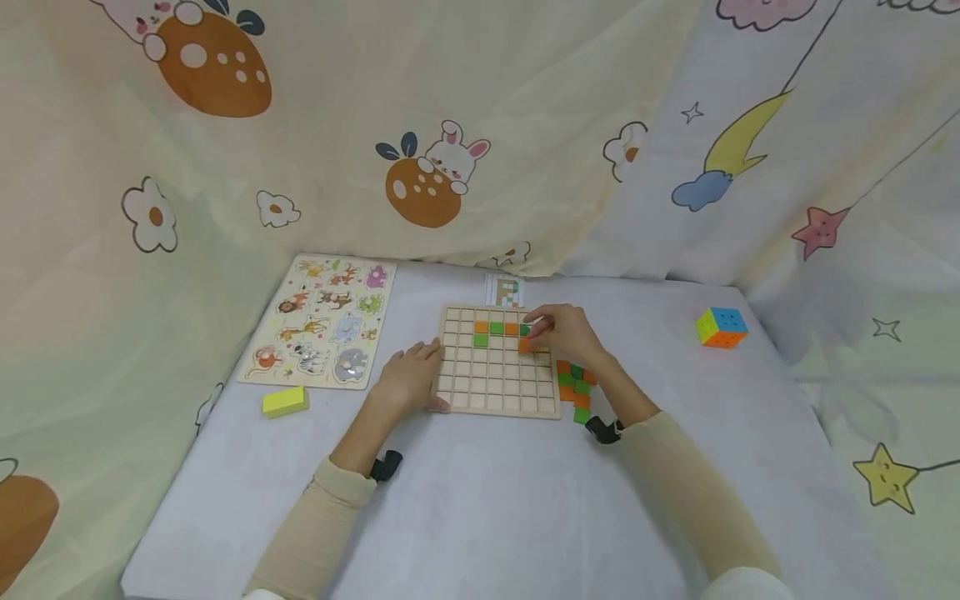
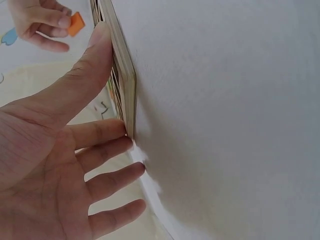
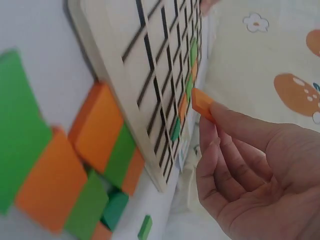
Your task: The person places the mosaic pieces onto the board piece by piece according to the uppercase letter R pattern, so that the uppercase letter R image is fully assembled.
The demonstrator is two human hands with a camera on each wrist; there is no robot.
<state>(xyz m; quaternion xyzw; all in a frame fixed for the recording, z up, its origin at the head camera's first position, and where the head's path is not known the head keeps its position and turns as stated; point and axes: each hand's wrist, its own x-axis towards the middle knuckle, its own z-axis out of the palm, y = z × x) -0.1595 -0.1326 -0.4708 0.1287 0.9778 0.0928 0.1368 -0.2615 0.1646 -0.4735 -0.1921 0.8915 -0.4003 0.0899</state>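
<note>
A wooden grid board (image 1: 495, 375) lies on the table, with several orange and green square tiles (image 1: 497, 328) set in its upper cells. My left hand (image 1: 411, 377) rests against the board's left edge; in the left wrist view its thumb (image 2: 95, 65) lies along the side and the fingers are extended. Between thumb and fingertips my right hand (image 1: 564, 333) pinches an orange tile (image 3: 202, 104), held above the board's upper right part. Loose orange and green tiles (image 3: 97, 132) lie beside the board's right edge, some touching it.
A small pattern card (image 1: 506, 291) lies behind the board. To the left are an animal puzzle board (image 1: 318, 321) and a yellow block (image 1: 285, 402). A colourful puzzle cube (image 1: 722, 327) sits at the far right. Printed curtains (image 1: 525, 125) hang behind the table.
</note>
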